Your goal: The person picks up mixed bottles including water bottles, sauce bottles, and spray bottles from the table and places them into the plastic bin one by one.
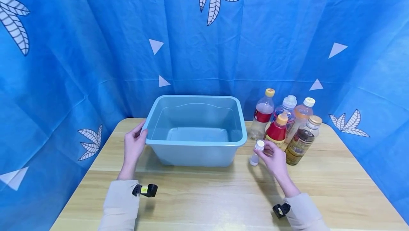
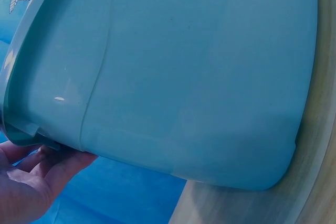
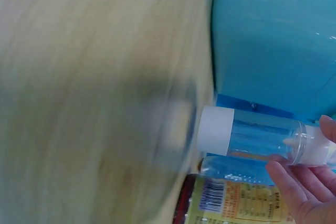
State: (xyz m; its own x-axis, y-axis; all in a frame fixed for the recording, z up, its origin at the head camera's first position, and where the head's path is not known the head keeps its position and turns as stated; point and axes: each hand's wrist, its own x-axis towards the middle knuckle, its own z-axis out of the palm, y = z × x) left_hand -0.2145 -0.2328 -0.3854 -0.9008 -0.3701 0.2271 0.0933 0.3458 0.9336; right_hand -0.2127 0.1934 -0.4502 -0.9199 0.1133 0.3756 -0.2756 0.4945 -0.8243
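A light blue plastic basin (image 1: 195, 154) stands on the wooden table. At its left side my left hand (image 1: 133, 147) grips the rim, thumb on top; the left wrist view has the fingers (image 2: 65, 170) under the rim's lip. To the right of the basin, my right hand (image 1: 275, 159) pinches a small clear bottle (image 1: 254, 158) near its white cap. In the right wrist view this small bottle also has a white band at its base. The bottle is nearly upright; I cannot tell whether its base touches the table.
Behind the right hand stand several bottles: a red sauce bottle (image 1: 276, 132), a red-labelled clear bottle (image 1: 262, 116), a brown-liquid bottle (image 1: 297, 149), a white-capped orange-topped bottle (image 1: 303, 111) and another with a translucent cap (image 1: 289, 102). A blue curtain (image 1: 204, 60) hangs behind the table (image 1: 198, 192).
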